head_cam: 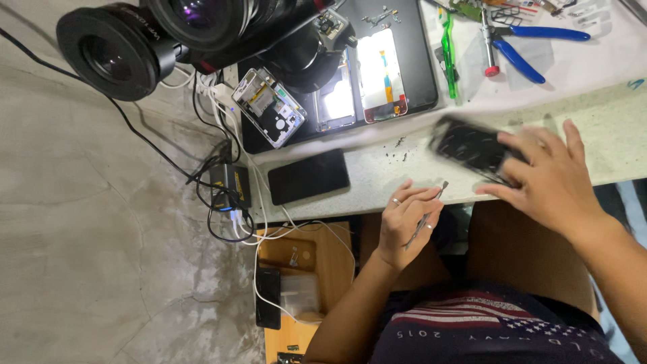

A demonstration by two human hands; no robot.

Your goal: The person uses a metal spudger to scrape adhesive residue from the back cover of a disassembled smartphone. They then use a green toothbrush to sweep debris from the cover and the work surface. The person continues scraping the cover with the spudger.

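Observation:
My left hand (404, 219) is closed around thin metal tweezers (426, 219) at the near edge of the pale worktop (377, 175); there is a ring on one finger. My right hand (549, 175) grips a dark phone body (472, 147), blurred by motion, just above the worktop on the right. The two hands are about a hand's width apart. Small dark specks (397, 152) lie on the worktop between them.
A black mat (421, 64) at the back carries an opened phone frame (268, 106), two screen parts (381, 74) and a microscope (202, 27). A black phone (309, 176) lies left. Blue pliers (522, 47), a green tool (448, 54), cables and a charger (229, 185) are around.

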